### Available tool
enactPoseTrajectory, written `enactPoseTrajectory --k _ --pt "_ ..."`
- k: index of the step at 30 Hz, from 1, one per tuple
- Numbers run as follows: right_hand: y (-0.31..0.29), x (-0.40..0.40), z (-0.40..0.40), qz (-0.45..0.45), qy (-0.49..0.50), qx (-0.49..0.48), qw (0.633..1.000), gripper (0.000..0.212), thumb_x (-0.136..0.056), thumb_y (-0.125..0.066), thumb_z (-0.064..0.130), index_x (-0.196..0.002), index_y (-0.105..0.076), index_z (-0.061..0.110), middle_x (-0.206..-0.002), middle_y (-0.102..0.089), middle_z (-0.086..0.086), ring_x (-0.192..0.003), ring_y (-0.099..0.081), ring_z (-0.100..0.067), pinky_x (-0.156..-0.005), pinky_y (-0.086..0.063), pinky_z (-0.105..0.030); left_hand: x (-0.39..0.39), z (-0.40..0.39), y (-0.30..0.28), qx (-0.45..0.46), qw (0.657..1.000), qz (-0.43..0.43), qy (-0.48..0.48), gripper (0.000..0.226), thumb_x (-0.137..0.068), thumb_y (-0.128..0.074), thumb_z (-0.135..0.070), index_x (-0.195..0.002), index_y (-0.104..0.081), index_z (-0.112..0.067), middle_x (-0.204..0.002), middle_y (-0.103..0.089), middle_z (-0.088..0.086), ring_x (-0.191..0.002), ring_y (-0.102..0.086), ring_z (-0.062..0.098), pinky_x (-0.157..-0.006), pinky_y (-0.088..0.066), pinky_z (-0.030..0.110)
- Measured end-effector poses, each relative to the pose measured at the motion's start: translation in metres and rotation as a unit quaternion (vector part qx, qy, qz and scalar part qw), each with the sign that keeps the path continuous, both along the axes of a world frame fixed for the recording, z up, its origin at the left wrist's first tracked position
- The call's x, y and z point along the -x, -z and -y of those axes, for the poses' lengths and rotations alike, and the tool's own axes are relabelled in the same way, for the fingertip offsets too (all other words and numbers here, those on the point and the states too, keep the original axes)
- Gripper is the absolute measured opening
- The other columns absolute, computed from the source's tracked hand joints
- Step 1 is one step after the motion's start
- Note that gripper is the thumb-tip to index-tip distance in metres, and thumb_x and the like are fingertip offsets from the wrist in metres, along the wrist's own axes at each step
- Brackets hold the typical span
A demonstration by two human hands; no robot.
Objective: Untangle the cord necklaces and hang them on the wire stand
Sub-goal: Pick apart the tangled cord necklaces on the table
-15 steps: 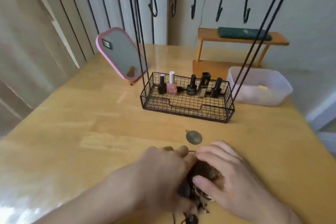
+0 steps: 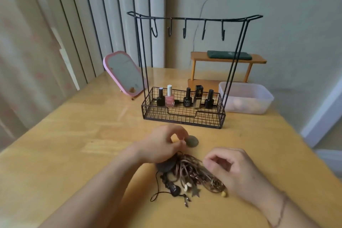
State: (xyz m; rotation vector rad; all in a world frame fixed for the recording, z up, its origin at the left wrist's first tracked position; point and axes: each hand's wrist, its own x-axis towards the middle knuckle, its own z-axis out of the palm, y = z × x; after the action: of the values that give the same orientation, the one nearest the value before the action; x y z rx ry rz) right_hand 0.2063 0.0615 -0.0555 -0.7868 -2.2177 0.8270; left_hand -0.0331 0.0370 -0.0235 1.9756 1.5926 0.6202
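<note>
Both hands have parted since half a second ago: then they were cupped together over the tangle, now they sit apart with the cords laid bare between them, and the view takes in more of the wall above the stand.

Far left on the bench (image 2: 77, 135) leans one pink-framed mirror (image 2: 124, 74). Next comes the one wire stand (image 2: 185, 109), upright, its top bar carrying five hooks (image 2: 184, 32), all bare. Its basket holds five small bottles (image 2: 187, 98) in a row along the back: four dark, one pink with a white cap. Behind the stand sits one small wooden shelf (image 2: 257, 60) with a dark flat item on top, and just right of the basket one clear plastic tub (image 2: 246, 98).

Nearer, the left hand (image 2: 162, 144) has thumb and forefinger curled together, pinching what looks like a cord end just beside a grey oval pendant (image 2: 192, 141) lying on the bench. Its heel rests over a dark round pendant (image 2: 166, 166) at the edge of the tangled cord necklaces (image 2: 188, 174), which lie in one heap on the bench between the hands; how many necklaces it holds cannot be counted. Shell beads and a star charm (image 2: 195, 192) trail out at its near side. The right hand (image 2: 233, 170) has its fingers curled, fingertips pinching at brown cords on the heap's right edge. A thin bracelet (image 2: 282, 209) circles that wrist.
</note>
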Motion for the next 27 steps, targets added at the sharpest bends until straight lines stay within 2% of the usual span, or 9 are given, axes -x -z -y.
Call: enactPoseTrajectory --k 3,7,11,13,15,17,19,23,27 --pt "-0.002 -0.001 -0.002 -0.024 0.000 0.002 1.000 0.022 -0.085 -0.061 0.052 -0.085 -0.070 0.032 -0.074 -0.066 0.009 -0.061 -0.053 -0.010 -0.057 -0.043 -0.024 -0.018 -0.019 0.007 -0.034 0.989 -0.141 0.006 0.037 -0.093 -0.064 -0.033 -0.130 -0.061 -0.030 -0.131 -0.057 -0.008 -0.115 -0.057 0.014 -0.097 -0.051 0.036" --pt "-0.002 -0.004 -0.008 -0.024 0.014 -0.013 1.000 0.021 -0.084 -0.063 0.050 -0.083 -0.071 0.030 -0.072 -0.066 0.008 -0.062 -0.052 -0.007 -0.057 -0.040 -0.017 -0.029 -0.036 -0.002 -0.032 0.966 -0.258 -0.012 0.041 -0.085 -0.070 -0.048 -0.123 -0.065 -0.033 -0.120 -0.058 -0.004 -0.106 -0.060 0.023 -0.086 -0.055 0.038" --pt "-0.005 -0.003 -0.011 -0.036 0.038 -0.006 0.999 0.031 -0.085 -0.061 0.060 -0.084 -0.071 0.030 -0.072 -0.066 0.007 -0.060 -0.052 -0.006 -0.056 -0.040 -0.016 -0.032 -0.028 -0.003 -0.111 0.949 -0.296 0.013 0.031 -0.098 -0.054 -0.040 -0.118 -0.069 -0.021 -0.111 -0.063 0.000 -0.102 -0.058 0.023 -0.082 -0.054 0.037" --pt "-0.006 0.001 -0.012 -0.034 0.065 0.002 0.997 0.022 -0.088 -0.064 0.052 -0.084 -0.073 0.032 -0.075 -0.068 0.008 -0.063 -0.056 -0.007 -0.057 -0.041 -0.014 -0.026 -0.019 0.003 -0.147 0.951 -0.271 0.020 0.029 -0.102 -0.046 -0.036 -0.108 -0.068 -0.018 -0.099 -0.065 0.000 -0.093 -0.060 0.022 -0.077 -0.054 0.036" --pt "-0.005 0.010 -0.014 -0.045 0.100 0.041 0.993 0.005 -0.087 -0.071 0.035 -0.092 -0.072 0.038 -0.083 -0.069 0.012 -0.072 -0.060 -0.008 -0.063 -0.045 -0.014 -0.020 -0.010 0.005 -0.139 0.981 -0.133 -0.005 0.022 -0.103 -0.048 -0.031 -0.102 -0.068 -0.020 -0.091 -0.067 -0.004 -0.085 -0.062 0.015 -0.074 -0.054 0.029" --pt "-0.004 0.020 -0.015 -0.039 0.110 0.059 0.991 0.023 -0.085 -0.074 0.031 -0.103 -0.067 0.044 -0.093 -0.069 0.020 -0.079 -0.063 -0.006 -0.070 -0.048 -0.015 -0.019 -0.001 0.007 -0.120 0.992 0.019 -0.040 0.017 -0.101 -0.054 -0.027 -0.099 -0.070 -0.021 -0.086 -0.069 -0.008 -0.080 -0.064 0.005 -0.070 -0.050 0.016" --pt "-0.004 0.029 -0.013 -0.030 0.102 0.076 0.991 0.026 -0.086 -0.074 0.028 -0.103 -0.065 0.045 -0.091 -0.069 0.023 -0.071 -0.061 0.002 -0.066 -0.044 -0.013 -0.021 0.003 0.010 -0.119 0.986 0.094 -0.070 0.016 -0.099 -0.060 -0.027 -0.093 -0.072 -0.020 -0.082 -0.071 -0.009 -0.077 -0.066 0.002 -0.069 -0.050 0.014" --pt "-0.004 0.023 -0.021 -0.014 0.141 0.087 0.986 0.023 -0.087 -0.075 0.017 -0.097 -0.067 0.035 -0.074 -0.072 0.009 -0.068 -0.065 -0.002 -0.067 -0.045 -0.020 -0.025 0.009 0.019 -0.075 0.987 0.124 -0.068 0.023 -0.096 -0.062 -0.039 -0.107 -0.072 -0.021 -0.087 -0.072 -0.008 -0.083 -0.067 0.003 -0.078 -0.056 0.026" --pt "0.001 -0.019 -0.059 0.074 0.343 0.043 0.935 0.018 -0.089 -0.070 0.019 -0.103 -0.071 0.030 -0.077 -0.068 0.006 -0.080 -0.064 -0.025 -0.069 -0.047 -0.030 -0.016 0.023 0.010 -0.037 0.997 0.071 0.012 0.045 -0.089 -0.066 -0.052 -0.127 -0.061 -0.029 -0.101 -0.067 -0.012 -0.096 -0.062 0.004 -0.082 -0.050 0.019"
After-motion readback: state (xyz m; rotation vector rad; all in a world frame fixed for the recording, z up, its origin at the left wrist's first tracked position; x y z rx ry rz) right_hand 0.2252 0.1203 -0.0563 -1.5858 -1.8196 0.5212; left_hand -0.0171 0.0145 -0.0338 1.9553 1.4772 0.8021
